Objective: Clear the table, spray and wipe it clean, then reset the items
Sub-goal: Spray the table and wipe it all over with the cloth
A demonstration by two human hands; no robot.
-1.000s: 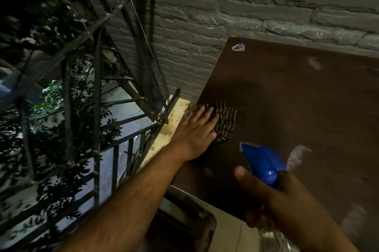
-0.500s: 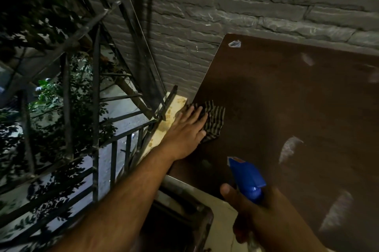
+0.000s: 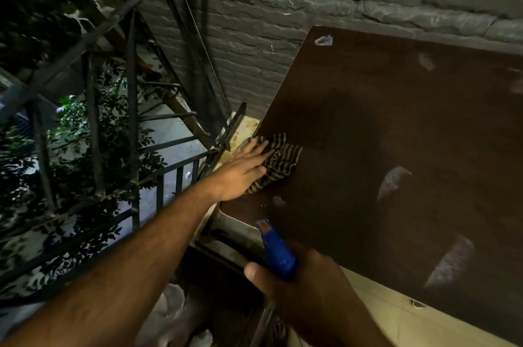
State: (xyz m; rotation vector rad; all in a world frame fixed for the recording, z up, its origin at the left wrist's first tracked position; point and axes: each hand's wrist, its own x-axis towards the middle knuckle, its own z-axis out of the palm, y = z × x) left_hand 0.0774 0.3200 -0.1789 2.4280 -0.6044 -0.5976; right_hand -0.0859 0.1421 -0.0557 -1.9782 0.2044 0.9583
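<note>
A dark brown table [image 3: 396,131] stands against a grey stone wall. My left hand [image 3: 243,168] lies flat on a striped cloth [image 3: 283,161] at the table's left edge, fingers spread over it. My right hand [image 3: 308,293] grips a spray bottle with a blue head [image 3: 276,250] near the table's front left corner, its nozzle pointing up and away from me. The bottle's body is hidden below my hand. Pale wet streaks [image 3: 392,181] show on the tabletop.
A black metal railing [image 3: 133,126] runs along the left, with foliage behind it. A small pale scrap [image 3: 323,40] lies at the table's far left corner. A dark chair or bin [image 3: 220,264] sits below the table's front left corner, over pale floor tiles.
My right hand with the spray bottle has drawn back toward me and off the tabletop. My left hand stays on the cloth at the table's left edge.
</note>
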